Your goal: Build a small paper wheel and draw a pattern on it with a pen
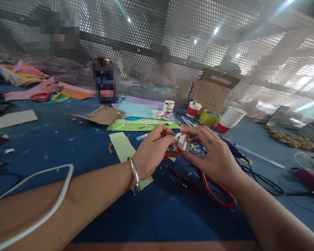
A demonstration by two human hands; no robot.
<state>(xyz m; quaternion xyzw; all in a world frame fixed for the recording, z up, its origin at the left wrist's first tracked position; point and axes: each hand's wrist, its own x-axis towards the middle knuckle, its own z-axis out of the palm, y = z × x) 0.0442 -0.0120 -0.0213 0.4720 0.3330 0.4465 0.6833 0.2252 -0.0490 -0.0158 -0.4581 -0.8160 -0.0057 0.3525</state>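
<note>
My right hand grips a small white piece of paper cup with red marks, fingers curled round its far and near sides. On its left side my left hand, with a silver bangle at the wrist, pinches a bit of light green paper against the cup piece. My fingers hide part of both. Below my right hand lie red-handled scissors, their dark blades pointing left. A light green paper strip passes under my left wrist.
Behind my hands are coloured paper sheets, small cut cup pieces, yellow tape and stacked paper cups. A blue glue gun with a black cord lies right. A white cable crosses my left forearm. A perforated screen stands behind.
</note>
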